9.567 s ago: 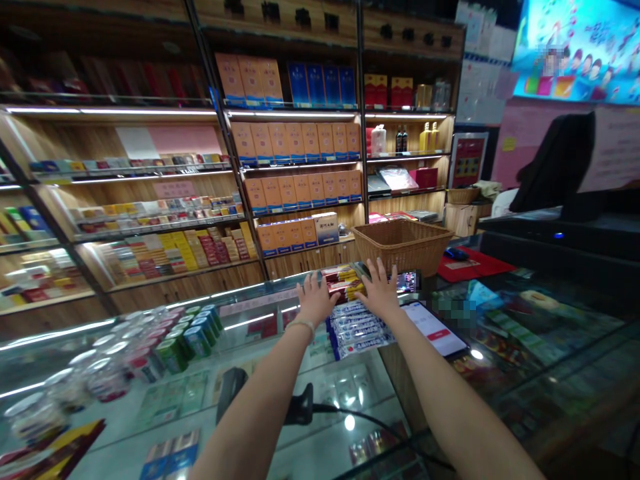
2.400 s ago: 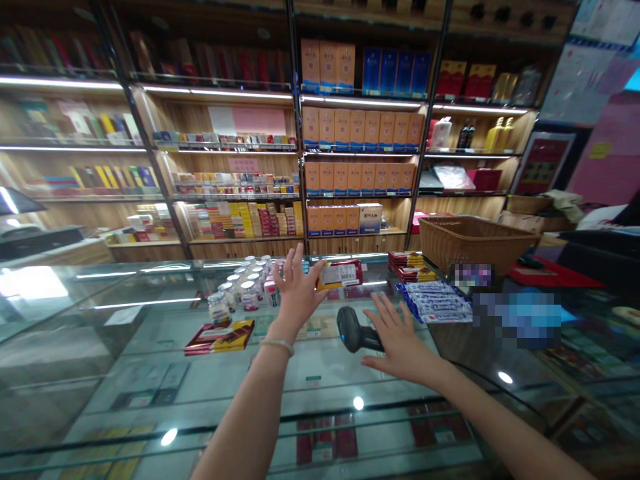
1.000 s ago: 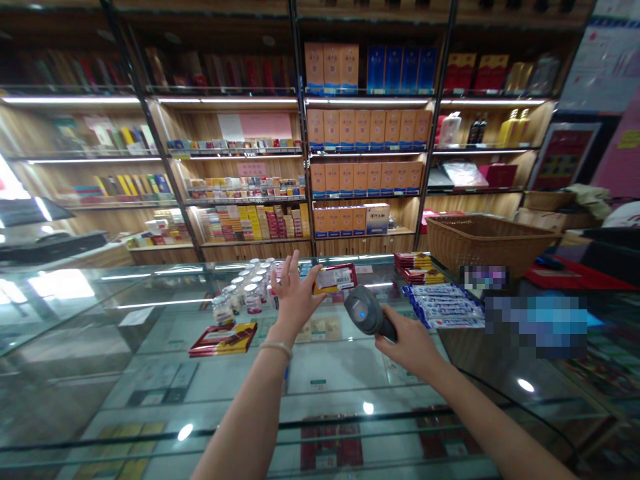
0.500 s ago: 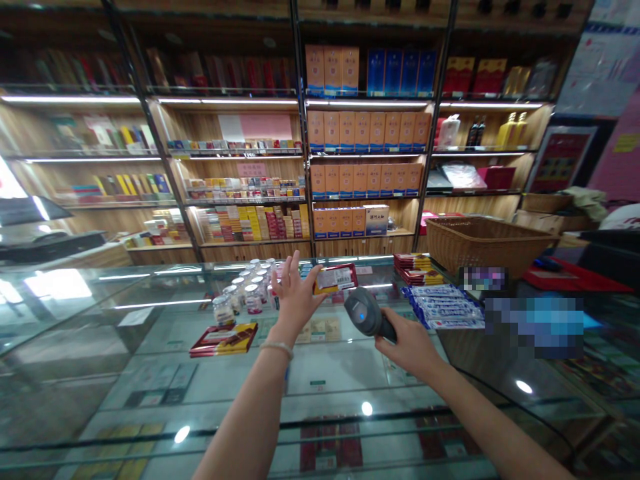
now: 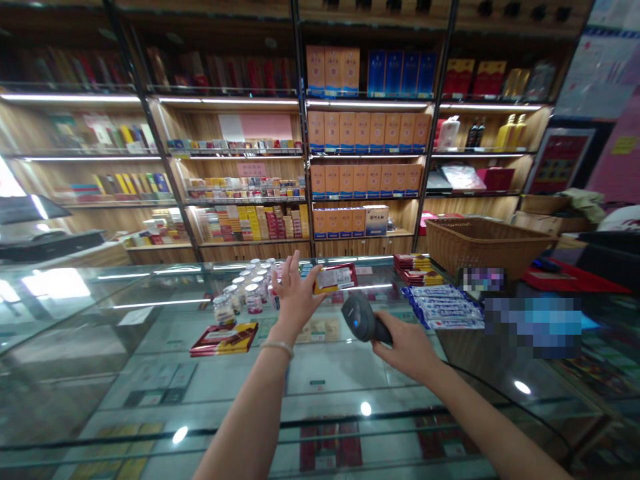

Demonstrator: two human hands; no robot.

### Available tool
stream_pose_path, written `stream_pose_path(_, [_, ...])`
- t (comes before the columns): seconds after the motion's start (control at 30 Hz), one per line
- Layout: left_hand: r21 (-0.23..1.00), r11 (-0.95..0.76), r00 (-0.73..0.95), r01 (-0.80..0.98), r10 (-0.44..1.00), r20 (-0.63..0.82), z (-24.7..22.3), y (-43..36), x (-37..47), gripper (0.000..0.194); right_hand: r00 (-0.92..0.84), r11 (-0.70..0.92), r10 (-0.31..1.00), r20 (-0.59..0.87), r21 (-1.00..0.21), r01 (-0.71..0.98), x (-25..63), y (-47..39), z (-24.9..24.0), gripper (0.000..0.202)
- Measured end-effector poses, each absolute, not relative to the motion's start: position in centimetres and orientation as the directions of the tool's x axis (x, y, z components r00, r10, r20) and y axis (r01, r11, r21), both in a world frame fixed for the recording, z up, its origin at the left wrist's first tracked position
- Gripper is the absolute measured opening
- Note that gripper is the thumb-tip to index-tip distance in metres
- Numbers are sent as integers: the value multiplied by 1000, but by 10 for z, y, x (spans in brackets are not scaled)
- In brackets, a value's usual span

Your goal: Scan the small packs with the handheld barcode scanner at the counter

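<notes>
Above the glass counter (image 5: 345, 360), my left hand (image 5: 295, 300) holds a red-and-yellow chocolate bar (image 5: 336, 278) at its left end, with the thumb in sight and the other fingers raised. The bar's pale printed label faces me. My right hand (image 5: 407, 343) is wrapped round the handle of a dark grey barcode scanner (image 5: 361, 319). Its head is just below and right of the bar, apart from it, with a small blue light showing. A small stack of chocolate bars (image 5: 223, 339) lies left of my left wrist. Behind that hand stand several small jars (image 5: 254, 299) with white lids.
Right of the scanner lie blue-and-white wrapped packets (image 5: 445, 307), with more stacked chocolate bars (image 5: 417, 269) behind them. A wicker basket (image 5: 485, 243) stands at the back right. The scanner's black cable (image 5: 520, 397) runs along the right. Stocked shelves (image 5: 365, 157) line the wall.
My right hand has shifted slightly left with the scanner, whose head has turned and dropped a little. My left hand and the chocolate bar have stayed almost still.
</notes>
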State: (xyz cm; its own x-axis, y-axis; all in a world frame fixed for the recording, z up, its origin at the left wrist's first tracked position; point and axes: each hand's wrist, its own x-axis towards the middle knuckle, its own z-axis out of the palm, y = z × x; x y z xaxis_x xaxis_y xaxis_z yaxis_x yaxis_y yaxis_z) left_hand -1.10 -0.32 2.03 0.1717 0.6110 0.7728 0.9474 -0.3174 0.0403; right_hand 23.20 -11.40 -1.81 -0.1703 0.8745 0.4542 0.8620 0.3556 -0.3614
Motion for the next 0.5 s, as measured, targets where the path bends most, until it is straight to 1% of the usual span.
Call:
stream_pose_path(0.1, [41, -314, 169, 948, 612, 773, 21, -3, -11, 69, -209, 377, 861, 465, -304, 875, 231, -113, -21, 34])
stream_pose_path(0.27, [44, -314, 169, 948, 617, 769, 21, -4, -11, 68, -273, 405, 817, 507, -168, 899, 230, -110, -25, 30])
stream_pose_path(0.5, [64, -321, 162, 945, 628, 762, 24, -6, -11, 69, -288, 433, 777, 560, -143, 890, 227, -107, -32, 28])
